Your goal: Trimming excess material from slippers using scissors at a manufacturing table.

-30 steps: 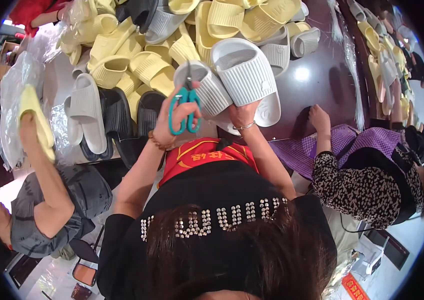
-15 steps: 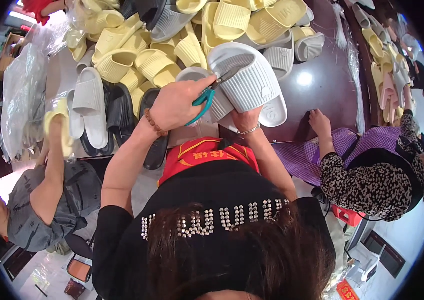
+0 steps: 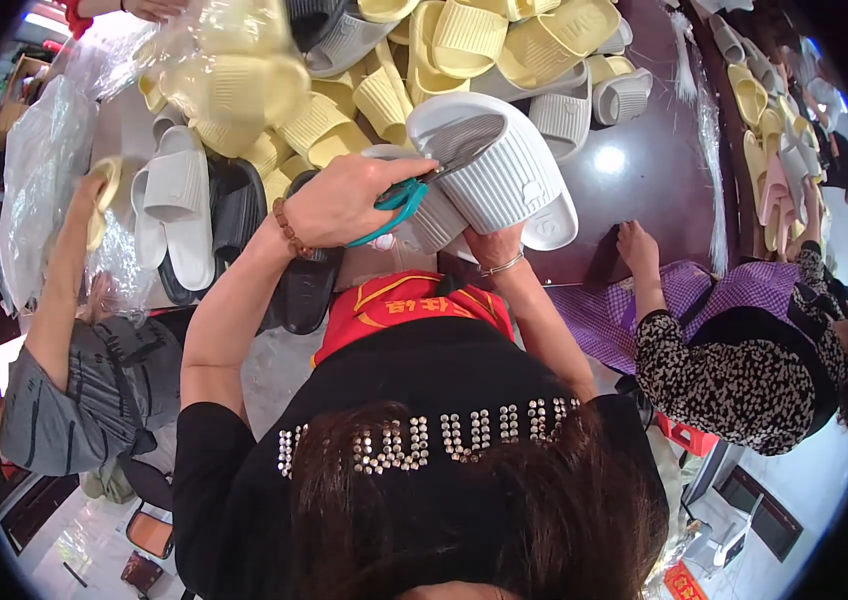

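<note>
- Slippers are piled across the dark table (image 3: pixel 644 170); a grey ribbed slipper (image 3: pixel 504 165) is held up over the near edge, in front of the wearer's chest.
- At far left, a yellow slipper (image 3: pixel 102 200) is gripped by a co-worker's hand (image 3: pixel 84 195), beside clear plastic bags (image 3: pixel 39 190).
- White and black slippers (image 3: pixel 184 215) are laid next to that.
- The left hand (image 3: pixel 349 200) is closed around teal-handled scissors (image 3: pixel 399 200), whose blades are pointed into the grey slipper's opening.
- The right hand (image 3: pixel 494 245) is tucked beneath the grey slipper and mostly hidden; its grip cannot be judged.
- Yellow slippers (image 3: pixel 464 35) are heaped behind.
- At right, another co-worker's hand (image 3: pixel 634 245) is rested on the table.
</note>
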The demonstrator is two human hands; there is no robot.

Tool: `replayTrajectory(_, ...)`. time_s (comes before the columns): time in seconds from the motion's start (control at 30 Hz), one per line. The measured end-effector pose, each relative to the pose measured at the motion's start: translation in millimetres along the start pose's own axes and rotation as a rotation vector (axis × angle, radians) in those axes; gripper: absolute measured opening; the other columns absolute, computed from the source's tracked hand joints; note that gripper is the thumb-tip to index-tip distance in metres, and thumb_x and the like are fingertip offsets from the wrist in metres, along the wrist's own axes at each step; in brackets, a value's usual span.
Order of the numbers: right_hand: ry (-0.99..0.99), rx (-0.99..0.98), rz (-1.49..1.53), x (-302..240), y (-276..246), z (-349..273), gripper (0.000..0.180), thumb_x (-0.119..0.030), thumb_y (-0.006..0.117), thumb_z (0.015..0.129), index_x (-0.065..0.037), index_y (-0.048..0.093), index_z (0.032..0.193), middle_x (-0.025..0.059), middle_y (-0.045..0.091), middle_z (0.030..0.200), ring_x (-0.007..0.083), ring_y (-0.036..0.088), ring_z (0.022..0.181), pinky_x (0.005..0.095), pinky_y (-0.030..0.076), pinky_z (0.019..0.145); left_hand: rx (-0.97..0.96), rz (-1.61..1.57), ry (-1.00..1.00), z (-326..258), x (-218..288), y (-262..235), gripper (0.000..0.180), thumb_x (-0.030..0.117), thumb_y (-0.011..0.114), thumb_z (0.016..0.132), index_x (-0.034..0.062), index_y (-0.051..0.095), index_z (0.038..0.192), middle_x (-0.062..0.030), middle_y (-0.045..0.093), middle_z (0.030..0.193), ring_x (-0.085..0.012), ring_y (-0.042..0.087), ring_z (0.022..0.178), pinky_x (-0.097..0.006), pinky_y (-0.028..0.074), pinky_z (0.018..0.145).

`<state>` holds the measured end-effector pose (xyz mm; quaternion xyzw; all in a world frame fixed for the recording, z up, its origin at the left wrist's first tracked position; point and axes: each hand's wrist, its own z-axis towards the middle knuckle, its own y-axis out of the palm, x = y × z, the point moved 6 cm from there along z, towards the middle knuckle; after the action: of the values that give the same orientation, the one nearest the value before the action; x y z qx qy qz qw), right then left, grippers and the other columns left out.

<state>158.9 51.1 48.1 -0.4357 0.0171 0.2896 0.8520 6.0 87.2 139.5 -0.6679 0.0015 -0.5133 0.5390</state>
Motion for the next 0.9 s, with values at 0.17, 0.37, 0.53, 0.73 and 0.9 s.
replayTrajectory(0.17, -0.011, -0.008, -0.002, 0, 2, -3, 0.041, -0.014, 0.061, 0.064, -0.013, 0.058, 0.105, 0.0113, 0.053, 0.108, 0.0335, 0.046, 0.105, 0.0478, 0.032, 0.089, -0.044, -0.081, -0.053, -1, 0, 1, 0.044, 0.009, 0.058, 0.068, 0.0063, 0.051, 0.112, -0.0167, 0.059, 0.087, -0.0311, 0.058, 0.073, -0.036, 0.045, 0.065)
replayTrajectory(0.37, -0.021, 0.011, 0.027, 0, 2, -5, 0.041, -0.013, 0.061, 0.063, -0.012, 0.058, 0.104, 0.0113, 0.054, 0.107, 0.0331, 0.047, 0.105, 0.0469, 0.033, 0.089, -0.033, -0.062, -0.037, -2, -2, 3, 0.046, 0.009, 0.059, 0.066, 0.0058, 0.051, 0.112, -0.0175, 0.059, 0.082, -0.0307, 0.058, 0.07, -0.035, 0.045, 0.063)
replayTrajectory(0.53, 0.003, 0.003, -0.009, -1, 0, -4, 0.041, -0.012, 0.061, 0.063, -0.012, 0.058, 0.103, 0.0111, 0.055, 0.105, 0.0327, 0.048, 0.103, 0.0458, 0.034, 0.088, -0.054, -0.07, -0.069, -3, -3, 2, 0.048, 0.008, 0.061, 0.066, 0.0054, 0.051, 0.112, -0.0174, 0.059, 0.078, -0.0306, 0.058, 0.067, -0.035, 0.045, 0.063)
replayTrajectory(0.73, 0.006, 0.024, -0.023, -2, 0, -5, 0.039, -0.013, 0.062, 0.064, -0.012, 0.059, 0.102, 0.0107, 0.055, 0.104, 0.0322, 0.049, 0.102, 0.0453, 0.035, 0.087, -0.074, -0.238, -0.141, -7, -9, 4, 0.048, 0.007, 0.06, 0.069, 0.0064, 0.048, 0.116, -0.0132, 0.059, 0.085, -0.0256, 0.058, 0.072, -0.028, 0.045, 0.067)
replayTrajectory(0.9, 0.022, 0.034, 0.0, 2, -1, -7, 0.038, -0.015, 0.062, 0.065, -0.012, 0.06, 0.102, 0.01, 0.055, 0.105, 0.0314, 0.049, 0.102, 0.0451, 0.036, 0.087, -0.007, -0.374, -0.257, -14, -15, 0, 0.047, 0.008, 0.06, 0.071, 0.0056, 0.047, 0.116, -0.013, 0.06, 0.088, -0.0254, 0.058, 0.073, -0.028, 0.045, 0.068)
